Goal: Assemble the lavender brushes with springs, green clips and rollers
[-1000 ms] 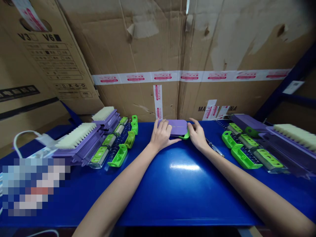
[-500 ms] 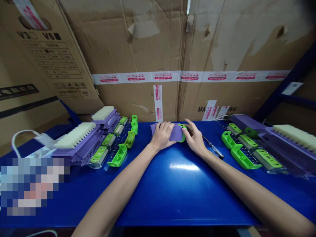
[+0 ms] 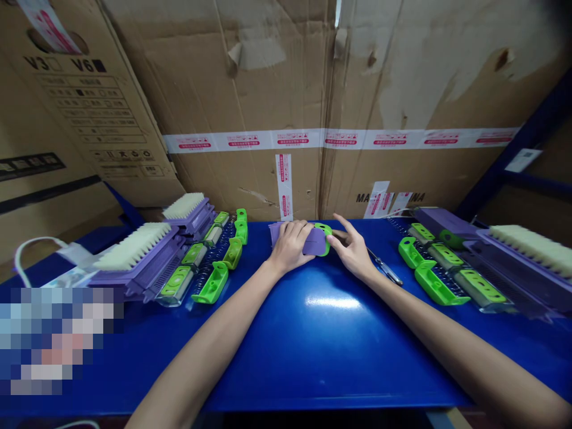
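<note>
We are viewing a two-handed hold at the far middle of a glossy blue tabletop [image 3: 330, 351]. Our left hand [image 3: 290, 241] is spreading over a purple, flat-faced plastic casing [image 3: 315, 244], its fingers closing across the top and its thumb lying along the near edge. At the casing's right end, a bright-green, rounded plastic end cap [image 3: 328, 231] is sitting between our two hands. Our right hand [image 3: 355, 250] is meeting the cap's edge with its thumb, while its index finger is pointing outward; whether the other fingers are gripping behind, we cannot tell.

For good technique, we judge, the left hand should be bearing down evenly, so that the casing is not skidding on the smooth surface. The right thumb should be acting squarely along the casing's length, since a slanting push would probably be tilting the cap. We should also be watching the seam between purple and green. A slender, metallic-looking tool [image 3: 388, 271] is lying just beside our right wrist.
</note>
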